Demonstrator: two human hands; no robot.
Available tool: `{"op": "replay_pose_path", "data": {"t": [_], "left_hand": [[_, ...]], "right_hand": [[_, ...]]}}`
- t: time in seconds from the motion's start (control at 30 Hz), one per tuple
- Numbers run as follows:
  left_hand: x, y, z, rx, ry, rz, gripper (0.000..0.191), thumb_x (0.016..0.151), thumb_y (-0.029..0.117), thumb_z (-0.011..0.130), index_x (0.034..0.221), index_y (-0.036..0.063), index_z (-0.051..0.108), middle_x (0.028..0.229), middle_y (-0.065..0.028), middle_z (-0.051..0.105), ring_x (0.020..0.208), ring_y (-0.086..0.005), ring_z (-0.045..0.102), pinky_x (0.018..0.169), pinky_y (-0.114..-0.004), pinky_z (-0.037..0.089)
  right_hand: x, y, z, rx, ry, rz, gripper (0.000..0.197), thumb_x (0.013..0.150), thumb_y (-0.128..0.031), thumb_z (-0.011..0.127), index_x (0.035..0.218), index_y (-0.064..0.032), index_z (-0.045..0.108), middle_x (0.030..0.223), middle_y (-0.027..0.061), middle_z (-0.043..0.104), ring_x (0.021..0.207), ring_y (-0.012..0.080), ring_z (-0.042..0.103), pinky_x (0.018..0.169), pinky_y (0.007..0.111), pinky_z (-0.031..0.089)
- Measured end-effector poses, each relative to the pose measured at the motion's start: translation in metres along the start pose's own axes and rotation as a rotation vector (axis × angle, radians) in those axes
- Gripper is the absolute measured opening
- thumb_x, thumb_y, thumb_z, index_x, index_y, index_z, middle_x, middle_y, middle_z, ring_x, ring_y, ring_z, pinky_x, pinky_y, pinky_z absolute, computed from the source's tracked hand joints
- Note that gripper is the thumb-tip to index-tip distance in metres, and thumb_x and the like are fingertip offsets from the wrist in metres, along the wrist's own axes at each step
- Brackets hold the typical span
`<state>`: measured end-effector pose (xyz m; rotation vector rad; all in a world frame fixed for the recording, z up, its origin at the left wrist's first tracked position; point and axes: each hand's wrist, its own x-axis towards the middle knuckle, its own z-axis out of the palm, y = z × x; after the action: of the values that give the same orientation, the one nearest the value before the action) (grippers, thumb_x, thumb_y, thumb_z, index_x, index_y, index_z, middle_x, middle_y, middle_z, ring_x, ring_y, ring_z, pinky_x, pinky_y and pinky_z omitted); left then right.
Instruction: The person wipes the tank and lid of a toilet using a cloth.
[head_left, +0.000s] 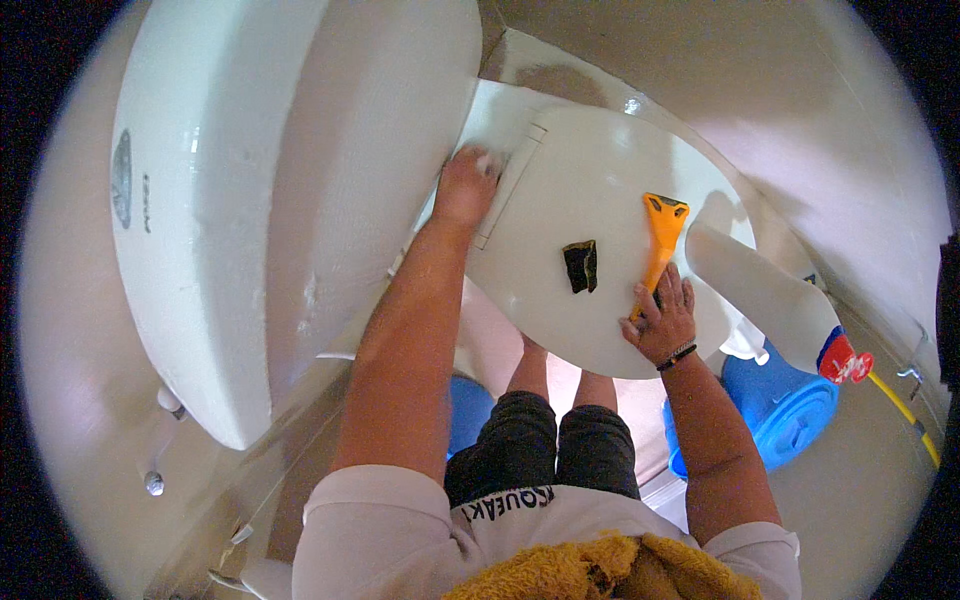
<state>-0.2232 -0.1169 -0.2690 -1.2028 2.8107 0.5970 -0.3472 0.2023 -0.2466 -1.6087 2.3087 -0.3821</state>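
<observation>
My left hand (466, 184) is at the hinge end of a closed white toilet lid (577, 187), beside the cistern. Its fingers are curled and blurred, so I cannot tell whether the pale spot at them is something held. On the lid lies a yellow-orange scraper (664, 225) with a wide dark-edged head pointing away from me. My right hand (664, 322) is at its handle, thumb on one side and fingers on the other. Between the two hands a small dark scouring pad (580, 266) rests on the lid, apart from both.
The white toilet cistern (240, 187), with an oval flush button (122, 180), rises close on the left. At the right is a white bottle-like object (765, 292) with a red-and-blue end. Behind it are a lidded blue bucket (795, 412) and a yellow hose (904, 412).
</observation>
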Motion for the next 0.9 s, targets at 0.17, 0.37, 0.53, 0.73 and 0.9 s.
{"op": "replay_pose_path", "data": {"t": [0.17,0.37,0.53,0.73,0.9], "left_hand": [[0.068,0.051,-0.013,-0.185,-0.064,-0.020,0.022,0.074,0.020,0.051,0.084,0.0014,0.057,0.092,-0.0207,0.052,0.086,-0.0333,0.050,0.078,-0.039,0.040],[0.004,0.011,0.004,-0.138,-0.049,-0.100,0.022,0.075,0.018,0.051,0.088,0.0019,0.058,0.097,-0.0179,0.052,0.091,-0.0330,0.049,0.081,-0.036,0.040],[-0.079,-0.015,-0.019,-0.198,-0.105,-0.045,0.022,0.075,0.012,0.051,0.094,0.0027,0.055,0.097,-0.0179,0.052,0.094,-0.0309,0.048,0.083,-0.037,0.038],[-0.058,0.037,-0.044,-0.223,-0.149,-0.516,0.028,0.078,0.017,0.048,0.102,0.0035,0.053,0.101,-0.0196,0.050,0.095,-0.0311,0.048,0.085,-0.037,0.037],[-0.036,0.064,0.015,-0.109,0.087,-0.196,0.042,0.082,0.025,0.046,0.107,-0.0082,0.044,0.106,-0.0211,0.049,0.100,-0.0313,0.045,0.087,-0.037,0.034]], "right_hand": [[-0.001,0.003,-0.001,0.009,-0.008,0.025,0.054,0.059,-0.041,0.063,0.105,-0.0173,0.049,0.122,0.0223,0.034,0.118,0.0356,0.028,0.092,0.053,0.021],[0.000,0.002,-0.002,-0.017,-0.061,0.058,0.056,0.060,-0.041,0.063,0.109,-0.0179,0.048,0.122,0.0213,0.034,0.117,0.0351,0.028,0.092,0.053,0.021],[0.001,-0.001,-0.008,-0.007,-0.067,0.052,0.054,0.062,-0.042,0.061,0.109,-0.0182,0.048,0.121,0.0217,0.035,0.117,0.0349,0.028,0.092,0.053,0.022],[0.001,0.003,-0.005,0.013,-0.057,0.037,0.053,0.061,-0.041,0.061,0.108,-0.0184,0.049,0.120,0.0214,0.037,0.116,0.0351,0.030,0.091,0.053,0.024],[0.002,0.006,-0.006,0.004,-0.049,0.063,0.052,0.061,-0.040,0.062,0.106,-0.0188,0.049,0.120,0.0208,0.037,0.115,0.0352,0.031,0.091,0.053,0.025]]}}
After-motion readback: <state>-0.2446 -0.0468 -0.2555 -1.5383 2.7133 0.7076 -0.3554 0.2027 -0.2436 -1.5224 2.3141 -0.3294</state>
